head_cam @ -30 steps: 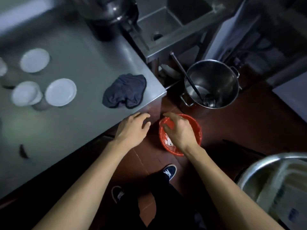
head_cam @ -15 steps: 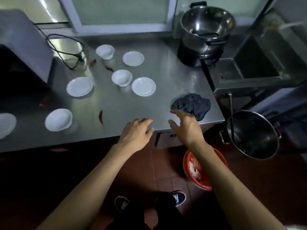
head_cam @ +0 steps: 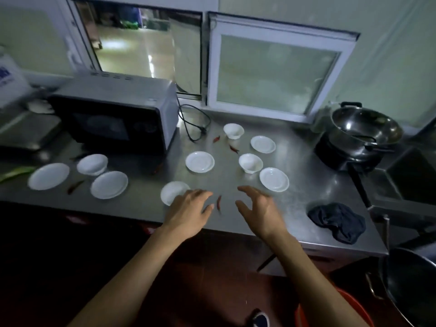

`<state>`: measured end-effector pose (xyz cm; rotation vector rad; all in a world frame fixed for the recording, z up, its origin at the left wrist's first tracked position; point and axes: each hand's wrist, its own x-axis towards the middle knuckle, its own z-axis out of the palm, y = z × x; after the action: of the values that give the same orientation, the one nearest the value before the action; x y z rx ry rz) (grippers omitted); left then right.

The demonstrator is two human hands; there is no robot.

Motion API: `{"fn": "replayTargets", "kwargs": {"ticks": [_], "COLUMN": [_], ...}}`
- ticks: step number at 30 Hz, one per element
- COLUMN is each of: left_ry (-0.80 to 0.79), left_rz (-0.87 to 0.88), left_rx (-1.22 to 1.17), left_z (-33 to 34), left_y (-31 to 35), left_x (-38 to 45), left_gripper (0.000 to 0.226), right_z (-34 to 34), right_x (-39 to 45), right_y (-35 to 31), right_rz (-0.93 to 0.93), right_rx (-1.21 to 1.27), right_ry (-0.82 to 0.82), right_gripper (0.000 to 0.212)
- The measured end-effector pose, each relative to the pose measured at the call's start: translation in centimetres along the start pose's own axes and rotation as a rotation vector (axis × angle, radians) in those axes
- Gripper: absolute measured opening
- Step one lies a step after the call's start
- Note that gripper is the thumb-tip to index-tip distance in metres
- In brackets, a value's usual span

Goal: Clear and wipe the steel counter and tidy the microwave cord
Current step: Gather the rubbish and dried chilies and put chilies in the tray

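Note:
The steel counter (head_cam: 304, 192) carries several white saucers and small bowls, with red chillies scattered among them. One red chilli (head_cam: 219, 202) lies between my hands near the front edge. My left hand (head_cam: 188, 212) hovers with loose fingers over the edge of a white saucer (head_cam: 171, 191), holding nothing. My right hand (head_cam: 260, 210) is spread open above the counter, empty. A dark crumpled cloth (head_cam: 337, 222) lies at the front right corner. The microwave (head_cam: 118, 116) stands at the back left, its black cord (head_cam: 195, 125) looped loose on the counter beside it.
A steel pot (head_cam: 364, 128) sits on a black burner at the back right, next to a sink (head_cam: 412, 180). On the floor are a red bin (head_cam: 356, 310) and a large steel pot (head_cam: 410, 282). A sliding window runs behind the counter. A green vegetable (head_cam: 16, 172) lies far left.
The view has lifted from the floor bin to the whole counter. Both hands rose from the red bin and counter corner and now hover over the counter's front middle.

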<state>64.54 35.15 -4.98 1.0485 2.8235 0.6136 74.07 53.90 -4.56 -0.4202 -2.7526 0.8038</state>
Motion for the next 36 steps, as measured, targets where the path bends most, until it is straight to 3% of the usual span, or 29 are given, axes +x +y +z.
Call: {"fn": "replayTargets", "kwargs": {"ticks": [6, 13, 19, 27, 36], "left_ry": [0.088, 0.216, 0.187, 0.152, 0.147], "left_rz": [-0.16, -0.338, -0.49, -0.604, -0.779], "left_rx": [-0.02, -0.088, -0.065, 0.005, 0.027], "left_z": [-4.7, -8.7, -9.9, -9.8, -9.6], "left_y": [-4.9, -11.9, -16.7, -22.5, -27.4], "left_x": [-2.1, -3.1, -1.6, 0.9, -1.3], "left_gripper": [0.031, 0.042, 0.045, 0.048, 0.045], "right_z": [2.2, 5.8, 9.5, 16.1, 22.3], "right_x": [3.1, 7.5, 12.4, 19.0, 22.1], "right_y": [-6.0, -12.0, -15.2, -18.2, -22.0], "right_rz": [-0.124, -0.22, -0.306, -0.408, -0.522], "right_rx": [0.012, 0.096, 0.161, 0.162, 0.177], "right_ry": [-0.075, -0.151, -0.224, -0.346, -0.53], "right_gripper": [0.041, 0.041, 0.035, 0.043, 0.041]}}
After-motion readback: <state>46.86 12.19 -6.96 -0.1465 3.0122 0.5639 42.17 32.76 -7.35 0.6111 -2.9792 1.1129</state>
